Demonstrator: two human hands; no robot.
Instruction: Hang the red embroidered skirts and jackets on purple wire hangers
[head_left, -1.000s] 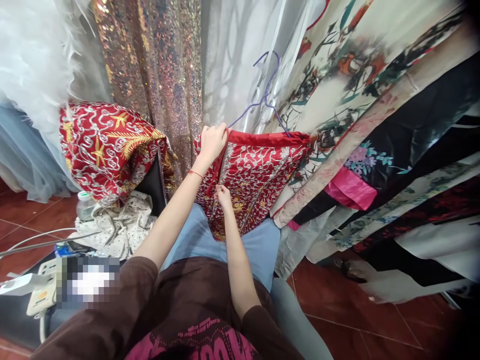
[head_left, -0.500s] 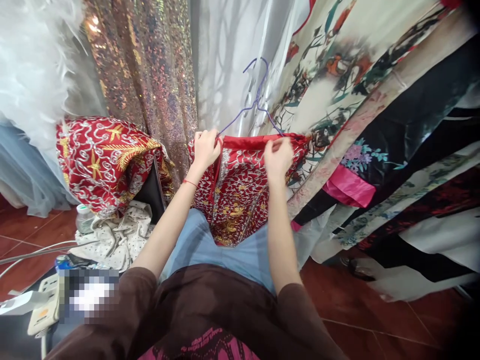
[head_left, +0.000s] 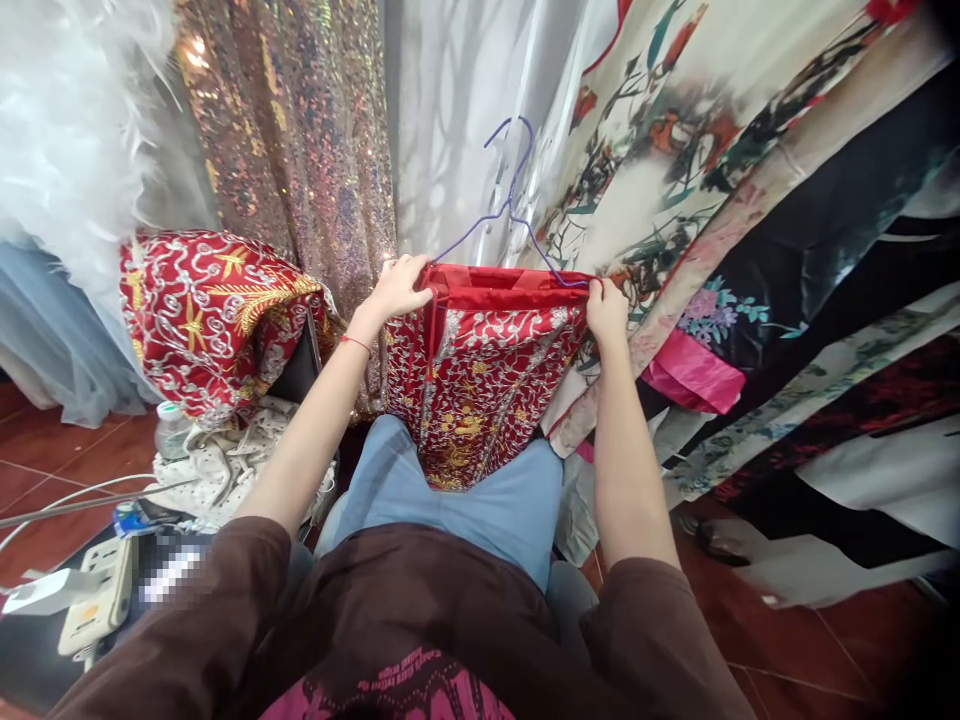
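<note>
In front of my knees hangs a red skirt (head_left: 480, 385) with silver and gold embroidery and a plain red waistband. My left hand (head_left: 403, 287) grips the waistband's left end, the thumb on the near side and the fingers behind. At the right end, my right hand (head_left: 607, 305) pinches the waistband's corner. A purple wire hanger (head_left: 511, 200) runs down into the waist opening, its hook upward and its arms spread toward both of my hands. A narrow red tie hangs beside my left thumb. The skirt's lower part is hidden between my legs.
Another red embroidered garment (head_left: 217, 310) drapes over a dark seat back at the left. Below lie a dotted white cloth (head_left: 225, 465), a bottle (head_left: 172, 430) and a power strip (head_left: 97, 597) with cables. Sequined fabric (head_left: 300, 130) and printed garments (head_left: 675, 150) hang close around.
My right hand has moved right to the waistband's corner, and the waistband is now stretched wider, its opening showing. My left hand has shifted slightly left, still on the skirt.
</note>
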